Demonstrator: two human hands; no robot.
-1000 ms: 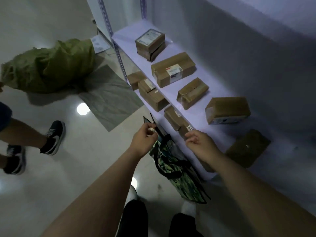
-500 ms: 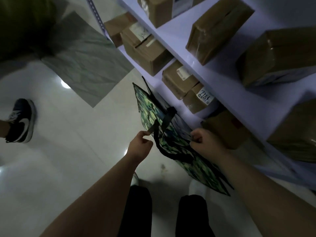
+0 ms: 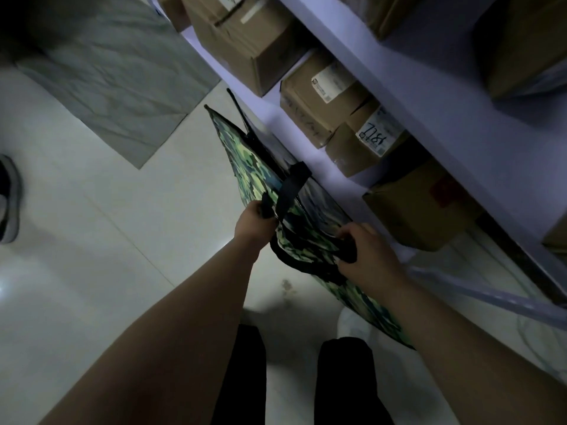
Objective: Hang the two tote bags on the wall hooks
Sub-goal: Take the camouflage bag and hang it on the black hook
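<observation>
A green camouflage tote bag (image 3: 245,157) with black straps stands on its edge on the floor, leaning against the lower shelf. My left hand (image 3: 254,223) pinches a black strap at the bag's top rim. My right hand (image 3: 365,256) is closed around the other black strap (image 3: 346,251) a little to the right. A loose part of a black strap (image 3: 291,185) sticks up between my hands. A second tote bag and the wall hooks are out of view.
A white shelf unit (image 3: 399,96) fills the right side, loaded with several cardboard boxes (image 3: 319,96). A grey sheet (image 3: 116,78) lies on the pale tiled floor at the upper left. Another person's shoe (image 3: 7,197) is at the left edge. My legs are below.
The view has tipped down and moved closer to the bag. Both hands went from pinching the bag's top edge to closing on its black straps.
</observation>
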